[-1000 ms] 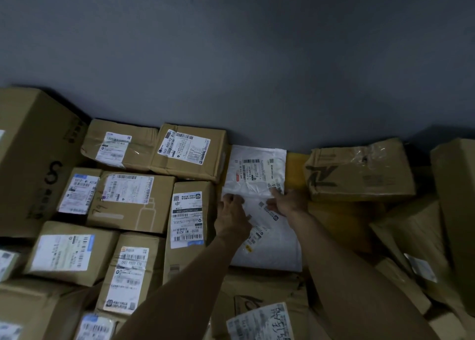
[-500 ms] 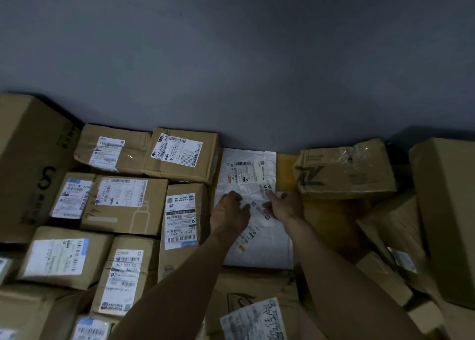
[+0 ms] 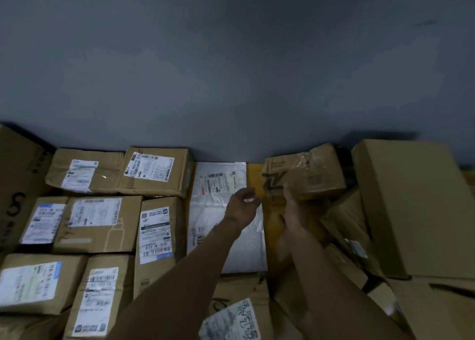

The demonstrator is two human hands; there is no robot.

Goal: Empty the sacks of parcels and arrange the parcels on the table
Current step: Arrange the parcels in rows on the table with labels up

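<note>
Nearest, at the bottom edge, a brown box (image 3: 232,311) carries a white label with big handwritten characters that are too slanted to read. To its left lie more brown boxes whose printed shipping labels and barcodes are too small to read. Both bare forearms reach forward over these parcels. The left hand (image 3: 240,207) hovers over the right edge of a white mailing bag (image 3: 218,200), its fingers loosely curled and holding nothing. The bag lies flat between the boxes; the digits "93" show on a lower label beside the left forearm, and a barcode label sits near its far end. Left of it, a tall box (image 3: 160,236) bears a label with the character "中" above its barcodes. The right hand (image 3: 294,208) is blurred, its fingers (image 3: 286,189) stretched out straight at the lower front edge of a crumpled box (image 3: 305,175); I cannot tell whether they touch it. That box, shiny with tape, shows a bold black Z-shaped print. A yellow surface (image 3: 253,176) shows between bag and box, either counter or another parcel. A large plain box (image 3: 416,206) leans at the right, and a big box (image 3: 18,185) with a black S-like mark stands at the left. Behind everything rises a grey wall (image 3: 231,69).
</note>
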